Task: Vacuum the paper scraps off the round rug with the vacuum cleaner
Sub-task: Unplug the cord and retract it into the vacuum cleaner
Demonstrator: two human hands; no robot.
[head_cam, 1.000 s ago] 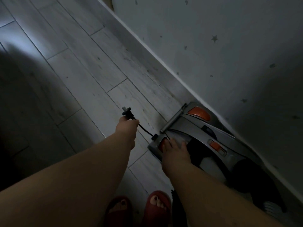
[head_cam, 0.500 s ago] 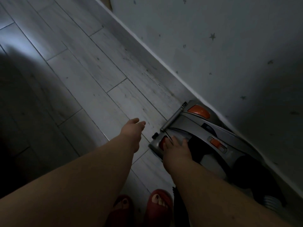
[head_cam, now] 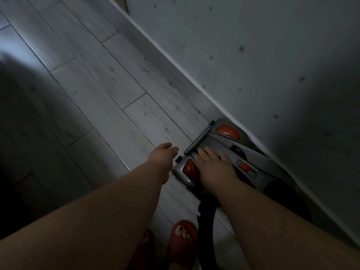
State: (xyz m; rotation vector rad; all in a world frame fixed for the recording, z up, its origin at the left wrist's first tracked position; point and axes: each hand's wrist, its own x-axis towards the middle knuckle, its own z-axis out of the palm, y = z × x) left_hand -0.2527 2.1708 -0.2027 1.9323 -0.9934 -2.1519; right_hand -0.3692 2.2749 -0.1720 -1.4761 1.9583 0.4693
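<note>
Vacuum cleaner (head_cam: pixel 222 142): grey canister type, on the floor (head_cam: pixel 97 94), long side hard against the wall (head_cam: pixel 253 55). Round rug and paper scraps: not in view.

Right hand (head_cam: pixel 213 165): laid palm-down on the canister top, fingers straight and slightly spread, tips near the carry bar (head_cam: pixel 198 140). Resting or pressing, nothing gripped. Left hand (head_cam: pixel 162 155): loose, fingers relaxed, empty, hovering over bare floor just beside the canister's near corner.

Handling, judged: rigid plastic shell, smooth, probably slick under a flat palm. Motor housing likely heavy enough to want a full wrap rather than a pinch. Best hold: the carry bar across the far end, fingers curled under it. Avoid lifting by the orange pedals (head_cam: pixel 228 131) or the orange slider (head_cam: pixel 244 167), which are likely switches.

Black hose (head_cam: pixel 206 215): ribbed, flexible, trailing back toward the red slippers (head_cam: pixel 183 240). Fine for towing if wheels present (none visible), poor for carrying.

Small dark stub (head_cam: pixel 178 158) at the near corner: possibly the cord plug, too dim to confirm.

Risks: hose underfoot; shell scraping the wall on pull-out.
</note>
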